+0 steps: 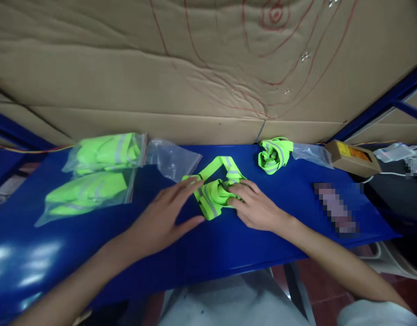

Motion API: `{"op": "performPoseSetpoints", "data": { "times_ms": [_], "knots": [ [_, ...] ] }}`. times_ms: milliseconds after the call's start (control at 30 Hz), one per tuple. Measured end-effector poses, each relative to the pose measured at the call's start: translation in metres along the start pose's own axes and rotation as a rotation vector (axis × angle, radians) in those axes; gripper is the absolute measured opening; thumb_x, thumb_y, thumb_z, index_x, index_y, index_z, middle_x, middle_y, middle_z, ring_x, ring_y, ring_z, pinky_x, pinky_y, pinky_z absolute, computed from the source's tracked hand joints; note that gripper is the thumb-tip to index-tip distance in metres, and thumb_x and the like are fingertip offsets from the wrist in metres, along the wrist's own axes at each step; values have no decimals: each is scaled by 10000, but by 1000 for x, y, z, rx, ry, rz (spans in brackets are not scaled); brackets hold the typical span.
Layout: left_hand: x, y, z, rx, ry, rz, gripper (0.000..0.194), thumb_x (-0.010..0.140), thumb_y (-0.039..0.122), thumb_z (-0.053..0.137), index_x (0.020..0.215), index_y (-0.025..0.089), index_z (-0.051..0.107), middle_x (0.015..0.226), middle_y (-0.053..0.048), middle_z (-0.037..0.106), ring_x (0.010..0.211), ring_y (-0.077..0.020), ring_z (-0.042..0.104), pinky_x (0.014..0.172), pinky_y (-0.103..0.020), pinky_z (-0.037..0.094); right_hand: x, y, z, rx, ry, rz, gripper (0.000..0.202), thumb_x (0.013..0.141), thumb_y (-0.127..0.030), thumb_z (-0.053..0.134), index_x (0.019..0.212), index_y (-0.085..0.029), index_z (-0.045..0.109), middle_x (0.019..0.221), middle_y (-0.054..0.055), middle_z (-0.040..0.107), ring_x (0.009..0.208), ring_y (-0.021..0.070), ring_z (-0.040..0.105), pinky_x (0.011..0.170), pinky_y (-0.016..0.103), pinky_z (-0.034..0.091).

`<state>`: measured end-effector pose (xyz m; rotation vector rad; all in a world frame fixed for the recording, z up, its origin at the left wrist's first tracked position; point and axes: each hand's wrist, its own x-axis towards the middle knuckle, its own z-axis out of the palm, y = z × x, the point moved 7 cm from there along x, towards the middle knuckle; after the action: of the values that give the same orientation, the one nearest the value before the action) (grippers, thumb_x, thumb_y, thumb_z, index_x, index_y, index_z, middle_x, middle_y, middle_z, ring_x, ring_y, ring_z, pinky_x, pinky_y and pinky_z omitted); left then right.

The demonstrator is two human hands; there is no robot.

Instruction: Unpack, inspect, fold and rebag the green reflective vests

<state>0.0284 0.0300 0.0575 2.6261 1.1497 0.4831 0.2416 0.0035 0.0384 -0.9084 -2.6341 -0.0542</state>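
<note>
In the head view, a bundle of neon yellow-green reflective strap [215,197] with grey stripes lies on the blue table, one loop standing out from its far side. My left hand [169,210] is at the bundle's left edge, thumb and fingers apart, the fingertips close to or touching the strap. From the right, my right hand [257,206] has its fingers bent onto the strap and grips its edge; the fingertips are partly hidden. Beyond my right hand sits a second rolled reflective strap [274,155].
Two clear bags of neon reflective straps [106,154] lie at the left. Flat plastic bags [174,158] rest near the cardboard wall [127,86]. A small cardboard box [352,157] and a pixelated object [335,208] are on the right of the blue table [208,249].
</note>
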Motion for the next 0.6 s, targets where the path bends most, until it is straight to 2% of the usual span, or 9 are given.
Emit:
{"op": "performPoseSetpoints", "data": {
  "times_ms": [33, 100, 200, 333, 433, 500, 600],
  "knots": [
    [4, 10, 17, -27, -78, 7, 808, 987, 553, 593, 1641, 299, 193, 1640, -110, 412, 1486, -310, 452, 1177, -475, 444, -4, -8, 3, 15, -40, -33, 264, 929, -162, 546, 1173, -164, 645, 1363, 179, 587, 1337, 319, 519, 1192, 568, 380],
    [10, 18, 41, -32, -146, 14, 850, 941, 614, 637, 1631, 307, 243, 1650, -127, 392, 1504, -350, 417, 1168, -533, 425, -9, -16, 5, 78, -71, -60, 228, 966, -268, 575, 1144, -176, 684, 1367, 171, 595, 1343, 315, 520, 1175, 550, 407],
    [15, 12, 53, -42, -118, 1, 739, 933, 570, 674, 1555, 313, 368, 1572, -134, 462, 1469, -359, 441, 1142, -568, 406, -9, -14, -2, 177, -52, -45, 247, 1007, -400, 596, 1070, -186, 702, 1259, 132, 664, 1276, 278, 579, 1150, 508, 444],
    [14, 3, 46, -160, -29, 14, 583, 953, 358, 677, 1449, 239, 396, 1451, -148, 532, 1407, -319, 485, 1114, -516, 419, -8, -4, -18, 265, 33, -9, 142, 1040, -271, 575, 1104, -191, 673, 1050, 67, 738, 1038, 208, 685, 1057, 453, 485],
    [11, 4, 38, -270, 33, 94, 515, 930, 167, 618, 1395, 226, 404, 1416, -138, 546, 1404, -282, 479, 1127, -477, 420, -12, 8, -32, 293, 135, 100, 149, 1033, -188, 567, 1157, -204, 647, 1003, 48, 762, 876, 187, 690, 938, 419, 509],
    [8, 5, 30, -284, 115, 151, 512, 882, 37, 549, 1344, 232, 446, 1353, -109, 589, 1355, -255, 518, 1099, -445, 436, -18, 19, -42, 296, 215, 212, 138, 1014, -212, 603, 1138, -227, 662, 947, 39, 759, 795, 191, 670, 820, 389, 518],
    [2, 9, 15, -152, 266, 272, 591, 784, -85, 471, 1285, 226, 502, 1209, -67, 665, 1171, -232, 609, 981, -405, 461, -37, 49, -54, 362, 381, 520, 114, 995, -301, 646, 1089, -253, 692, 796, 11, 691, 666, 168, 606, 618, 312, 454]
  ]
}}
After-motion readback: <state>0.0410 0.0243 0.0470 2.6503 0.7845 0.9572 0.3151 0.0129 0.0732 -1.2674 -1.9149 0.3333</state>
